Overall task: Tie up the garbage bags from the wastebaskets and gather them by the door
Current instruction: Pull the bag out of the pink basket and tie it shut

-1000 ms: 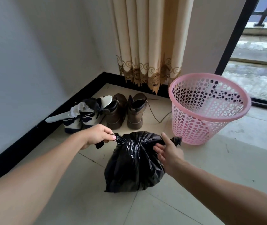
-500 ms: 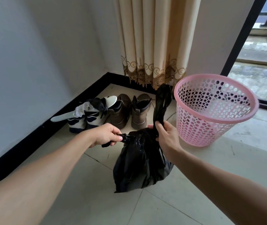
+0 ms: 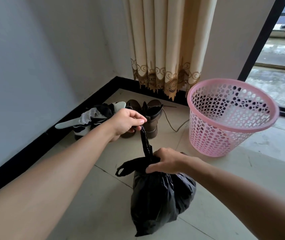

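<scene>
Our black garbage bag point(image 3: 160, 201) sits on the floor point(image 3: 242, 172), left of the pink wastebasket point(image 3: 232, 122) and nearer us. Our right hand point(image 3: 168, 161) curls round its neck; our left hand point(image 3: 127, 122) pinches one handle strip point(image 3: 146, 144), drawn up taut. We should cross that strip with the slack loop point(image 3: 123, 168) and cinch low.

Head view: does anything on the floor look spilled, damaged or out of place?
Nothing is spilled, and the garbage bag looks intact. Only the sneakers by the wall look untidy: a pale insole sticks out sideways, and a lace from the brown boots trails across the floor.
</scene>
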A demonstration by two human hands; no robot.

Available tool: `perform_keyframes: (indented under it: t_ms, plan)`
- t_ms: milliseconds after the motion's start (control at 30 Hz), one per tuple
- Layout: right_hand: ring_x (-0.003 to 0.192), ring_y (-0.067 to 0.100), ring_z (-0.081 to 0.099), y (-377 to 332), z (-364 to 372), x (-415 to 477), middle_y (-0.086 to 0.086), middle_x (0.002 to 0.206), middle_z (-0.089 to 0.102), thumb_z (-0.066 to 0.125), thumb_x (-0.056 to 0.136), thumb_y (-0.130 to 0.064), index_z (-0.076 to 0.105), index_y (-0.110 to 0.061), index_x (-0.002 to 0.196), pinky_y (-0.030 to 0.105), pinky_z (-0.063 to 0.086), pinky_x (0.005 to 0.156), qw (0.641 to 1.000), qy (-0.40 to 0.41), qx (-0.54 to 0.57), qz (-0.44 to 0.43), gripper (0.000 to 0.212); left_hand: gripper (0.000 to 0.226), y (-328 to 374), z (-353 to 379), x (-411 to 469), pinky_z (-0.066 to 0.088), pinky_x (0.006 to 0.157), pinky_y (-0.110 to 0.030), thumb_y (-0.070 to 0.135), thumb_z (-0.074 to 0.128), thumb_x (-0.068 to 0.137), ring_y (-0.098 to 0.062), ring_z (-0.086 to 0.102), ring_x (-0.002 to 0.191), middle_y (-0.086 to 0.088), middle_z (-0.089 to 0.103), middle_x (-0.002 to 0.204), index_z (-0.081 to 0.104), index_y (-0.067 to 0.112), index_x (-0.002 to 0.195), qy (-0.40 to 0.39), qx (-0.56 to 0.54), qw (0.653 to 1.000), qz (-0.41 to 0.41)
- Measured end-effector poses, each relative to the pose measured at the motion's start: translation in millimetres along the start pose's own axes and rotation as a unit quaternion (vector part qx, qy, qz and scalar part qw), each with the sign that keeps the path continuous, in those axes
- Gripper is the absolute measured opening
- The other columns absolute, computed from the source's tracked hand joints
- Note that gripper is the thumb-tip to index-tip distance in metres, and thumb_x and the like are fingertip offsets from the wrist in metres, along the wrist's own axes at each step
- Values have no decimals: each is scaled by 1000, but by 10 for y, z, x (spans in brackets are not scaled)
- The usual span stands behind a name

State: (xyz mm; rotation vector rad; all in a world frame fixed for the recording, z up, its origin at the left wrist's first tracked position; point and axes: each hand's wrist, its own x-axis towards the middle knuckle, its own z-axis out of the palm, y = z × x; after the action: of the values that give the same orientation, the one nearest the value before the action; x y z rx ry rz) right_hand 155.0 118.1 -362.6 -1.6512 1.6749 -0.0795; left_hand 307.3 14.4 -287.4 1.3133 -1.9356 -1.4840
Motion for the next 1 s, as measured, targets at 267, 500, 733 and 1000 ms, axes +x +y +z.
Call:
perform_keyframes:
  t_ms: [267,500,733,1000]
  plan:
    - [78,27,57,134,100,48,4,78,57,45,97,-53,55,-13,71,33,42,70,995,58,72,48,49,33,-262,-135,49,48,80,-35,22,70,86,-21,62,97,-6,65,106,59,21,117,-28,11,995,-97]
    - [43,16,42,248,-5,39,3,52,46,48,98,-35,53,-7,61,24,36,43,949,76,299,72,46,10,-592,3,-132,48,61,-26,11,53,97,-15,61,58,0,58,55,62,9,98,-158,67,967,-187]
    - [60,15,58,363,-190,-7,6,70,69,57,92,-14,64,-6,98,24,41,50,837,22,525,151,12,32,-474,55,-109,50,84,-36,9,69,84,-20,65,96,-9,72,103,57,18,113,-100,-126,978,-136]
    - [66,8,57,419,-252,-67,-3,70,63,58,91,-40,64,-20,97,24,40,61,782,-77,613,85,21,17,-722,454,-125,48,81,-28,22,77,79,-11,59,79,0,67,82,75,16,95,-102,140,981,-89]
